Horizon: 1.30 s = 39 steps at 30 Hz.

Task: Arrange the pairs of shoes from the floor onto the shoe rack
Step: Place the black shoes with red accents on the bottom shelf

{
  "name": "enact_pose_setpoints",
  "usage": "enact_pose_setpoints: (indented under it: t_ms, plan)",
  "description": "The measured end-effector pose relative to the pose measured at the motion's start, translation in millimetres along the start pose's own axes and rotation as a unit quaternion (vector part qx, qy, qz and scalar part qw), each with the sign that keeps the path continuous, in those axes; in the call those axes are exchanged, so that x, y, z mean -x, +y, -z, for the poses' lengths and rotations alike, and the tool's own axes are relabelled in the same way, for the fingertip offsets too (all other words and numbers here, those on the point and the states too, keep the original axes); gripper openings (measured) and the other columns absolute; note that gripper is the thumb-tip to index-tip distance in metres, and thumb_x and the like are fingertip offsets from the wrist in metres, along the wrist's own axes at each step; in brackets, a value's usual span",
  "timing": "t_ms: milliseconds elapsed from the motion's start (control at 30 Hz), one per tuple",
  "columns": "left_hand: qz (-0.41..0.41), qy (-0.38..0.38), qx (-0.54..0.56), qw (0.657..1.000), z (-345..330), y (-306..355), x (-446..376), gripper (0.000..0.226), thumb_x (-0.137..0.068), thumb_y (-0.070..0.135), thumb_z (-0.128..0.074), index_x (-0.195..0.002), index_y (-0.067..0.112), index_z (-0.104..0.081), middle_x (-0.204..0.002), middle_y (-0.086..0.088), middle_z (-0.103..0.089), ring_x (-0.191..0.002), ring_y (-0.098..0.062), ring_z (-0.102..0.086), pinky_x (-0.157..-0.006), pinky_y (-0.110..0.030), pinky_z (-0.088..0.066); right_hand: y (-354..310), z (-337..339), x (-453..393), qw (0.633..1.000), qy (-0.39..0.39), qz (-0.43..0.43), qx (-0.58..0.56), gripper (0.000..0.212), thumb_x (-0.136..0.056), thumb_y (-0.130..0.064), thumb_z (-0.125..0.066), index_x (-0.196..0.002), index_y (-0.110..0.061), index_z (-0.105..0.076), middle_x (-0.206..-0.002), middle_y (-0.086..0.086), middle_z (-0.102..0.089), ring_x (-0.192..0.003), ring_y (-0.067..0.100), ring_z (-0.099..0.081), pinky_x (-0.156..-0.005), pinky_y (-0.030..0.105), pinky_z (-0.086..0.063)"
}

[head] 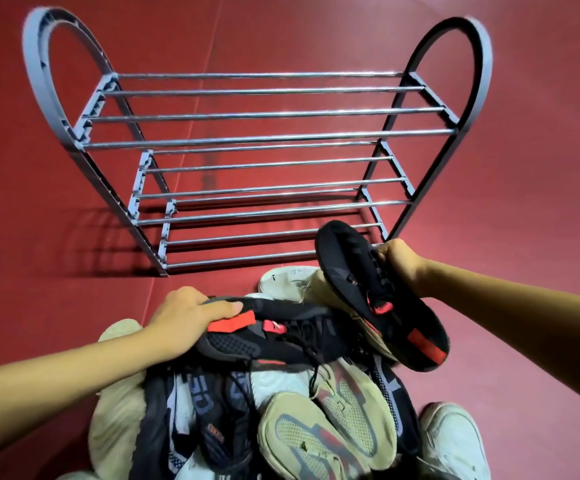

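A grey shoe rack (pixel 247 140) with three tiers of chrome bars stands on the red floor ahead, with no shoes on it. Below it lies a heap of shoes (pixel 281 410). My left hand (pixel 184 320) grips the heel of a black sneaker with red patches (pixel 271 337) lying on top of the heap. My right hand (pixel 401 265) holds the matching black and red sneaker (pixel 382 303) by its laces side, lifted and tilted just in front of the rack's lowest tier at its right end.
The heap holds beige sneakers sole-up (pixel 319 427), dark blue shoes (pixel 205 420) and a white sneaker (pixel 454 441) at the right. Red floor (pixel 524 202) spreads on all sides of the rack.
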<state>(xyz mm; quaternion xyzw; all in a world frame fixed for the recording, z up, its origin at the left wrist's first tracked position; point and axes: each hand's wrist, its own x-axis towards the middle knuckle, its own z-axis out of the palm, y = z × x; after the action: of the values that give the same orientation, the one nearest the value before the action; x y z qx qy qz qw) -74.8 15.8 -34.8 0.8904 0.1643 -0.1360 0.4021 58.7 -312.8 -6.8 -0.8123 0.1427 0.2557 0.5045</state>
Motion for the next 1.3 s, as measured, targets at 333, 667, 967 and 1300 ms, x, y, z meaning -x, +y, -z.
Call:
enact_pose_setpoints:
  t_ms: [333,667,967,1300]
  plan:
    - [0.188,0.011,0.320,0.928,-20.3,-7.1,43.5,0.040,-0.087,0.036,-0.071,-0.104,0.001,-0.070,-0.078,-0.023,-0.076,-0.055,-0.032,-0.070,-0.063,-0.041,-0.064,12.6,-54.7,10.0,0.982,-0.042,-0.028,-0.181,0.064,-0.088,-0.005,-0.024,-0.031,-0.012,-0.052,-0.036,0.008,-0.051,-0.028,0.019,-0.050,-0.035,0.016,-0.042]
    - [0.203,-0.214,0.120,0.948,-49.2,-6.6,65.3,0.027,-0.095,0.042,-0.062,-0.105,0.017,-0.056,-0.088,-0.004,-0.077,-0.070,-0.024,-0.077,-0.061,-0.027,-0.057,57.5,-108.0,19.9,0.987,-0.061,-0.090,-0.122,0.038,-0.085,0.006,-0.039,-0.105,0.001,-0.070,-0.086,0.030,-0.074,-0.072,0.044,-0.072,-0.070,0.058,-0.061]
    - [0.099,-0.189,-0.123,0.969,-46.8,-20.4,48.1,0.063,-0.070,0.082,-0.049,-0.094,0.025,-0.060,-0.081,0.001,-0.073,-0.072,-0.013,-0.073,-0.077,-0.034,-0.059,72.5,-92.4,22.4,0.984,-0.018,-0.012,0.176,0.027,-0.101,-0.031,-0.053,-0.104,-0.008,-0.065,-0.101,0.009,-0.072,-0.093,0.027,-0.069,-0.082,0.030,-0.053]
    - [0.213,-0.106,0.117,0.964,-44.5,-17.3,41.1,0.047,-0.091,0.062,-0.048,-0.079,0.021,-0.066,-0.069,-0.003,-0.068,-0.068,-0.022,-0.065,-0.066,-0.028,-0.049,34.5,-147.6,32.5,0.994,-0.107,-0.011,0.033,0.036,-0.099,-0.038,-0.056,-0.097,-0.003,-0.064,-0.092,0.016,-0.073,-0.068,0.028,-0.072,-0.060,0.035,-0.060]
